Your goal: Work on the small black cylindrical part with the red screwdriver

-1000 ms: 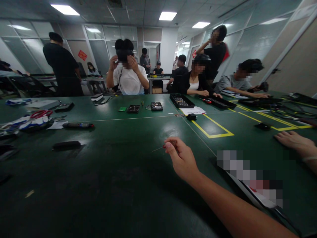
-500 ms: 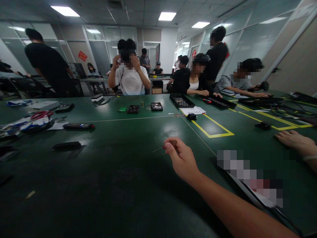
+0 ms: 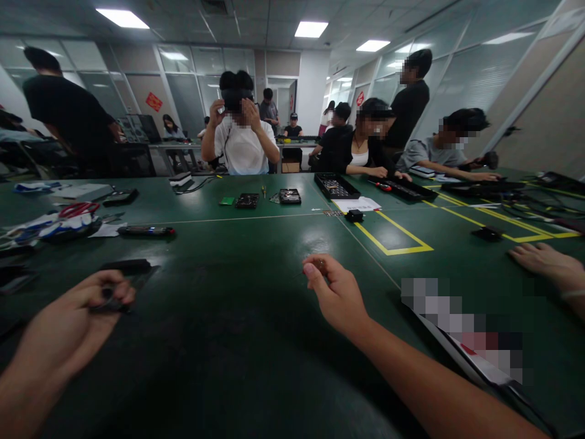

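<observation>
My right hand (image 3: 337,291) is closed around a small screwdriver (image 3: 322,264) above the green table (image 3: 237,360). Its amber handle shows between the fingers, and the thin shaft points left, faint in this view. At the left, my left hand (image 3: 80,317) is closed on a small dark object (image 3: 108,294), dark and partly shiny, too blurred to name. Just behind that hand lies a long black case-like thing (image 3: 130,266), partly covered by the fingers.
A black pen-like tool (image 3: 146,231) and a cable bundle (image 3: 68,222) lie at left. Opened hard drives (image 3: 289,196) sit ahead, near black parts trays (image 3: 337,186). A blurred-out sheet (image 3: 457,329) lies right of my forearm. Another person's hand (image 3: 543,262) rests at far right.
My left hand has come into view from the left, holding the small dark object. My right hand stays in place with the screwdriver, whose shaft shows less clearly.
</observation>
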`<action>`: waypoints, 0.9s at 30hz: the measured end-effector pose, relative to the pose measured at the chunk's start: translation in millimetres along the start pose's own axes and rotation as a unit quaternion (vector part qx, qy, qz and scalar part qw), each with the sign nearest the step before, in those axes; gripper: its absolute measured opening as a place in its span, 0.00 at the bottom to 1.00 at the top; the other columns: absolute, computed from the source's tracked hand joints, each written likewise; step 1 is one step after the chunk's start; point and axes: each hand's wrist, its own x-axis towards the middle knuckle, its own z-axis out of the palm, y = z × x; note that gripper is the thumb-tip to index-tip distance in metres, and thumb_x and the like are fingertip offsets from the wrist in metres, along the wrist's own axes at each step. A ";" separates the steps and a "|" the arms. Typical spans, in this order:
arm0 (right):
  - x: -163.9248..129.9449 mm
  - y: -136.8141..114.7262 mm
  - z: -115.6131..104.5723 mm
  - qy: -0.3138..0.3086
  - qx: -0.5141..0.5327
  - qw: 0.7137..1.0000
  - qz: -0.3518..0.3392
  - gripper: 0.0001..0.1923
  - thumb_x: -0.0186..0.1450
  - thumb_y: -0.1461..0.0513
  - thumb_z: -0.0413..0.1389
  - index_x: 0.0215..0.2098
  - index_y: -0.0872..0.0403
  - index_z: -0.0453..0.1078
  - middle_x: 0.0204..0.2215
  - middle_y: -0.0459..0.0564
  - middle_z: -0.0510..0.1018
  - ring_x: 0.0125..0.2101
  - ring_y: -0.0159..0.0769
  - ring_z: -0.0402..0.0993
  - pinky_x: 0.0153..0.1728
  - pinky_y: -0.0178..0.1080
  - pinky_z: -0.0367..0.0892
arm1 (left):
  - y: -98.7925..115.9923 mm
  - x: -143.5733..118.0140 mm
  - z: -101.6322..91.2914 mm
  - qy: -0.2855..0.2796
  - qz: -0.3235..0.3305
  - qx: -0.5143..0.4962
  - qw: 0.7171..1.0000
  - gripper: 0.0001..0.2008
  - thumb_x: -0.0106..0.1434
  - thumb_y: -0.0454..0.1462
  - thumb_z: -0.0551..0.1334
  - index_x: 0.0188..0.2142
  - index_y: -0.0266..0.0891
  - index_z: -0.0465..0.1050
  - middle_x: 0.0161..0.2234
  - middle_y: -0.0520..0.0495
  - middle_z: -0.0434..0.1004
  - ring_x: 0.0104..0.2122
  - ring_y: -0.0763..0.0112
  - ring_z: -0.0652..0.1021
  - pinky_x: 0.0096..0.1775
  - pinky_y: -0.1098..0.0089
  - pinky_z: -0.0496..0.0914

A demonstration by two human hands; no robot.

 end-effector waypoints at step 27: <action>-3.5 -4.3 -4.2 0.110 0.058 0.992 -0.026 0.11 0.73 0.54 0.54 0.36 0.50 0.72 0.26 0.45 0.74 0.27 0.35 0.71 0.30 0.38 0.67 | -120.7 -27.0 164.6 -0.475 0.105 0.086 0.870 0.12 0.61 0.36 0.66 0.44 0.38 0.71 0.41 0.46 0.75 0.44 0.61 0.74 0.51 0.61 0.65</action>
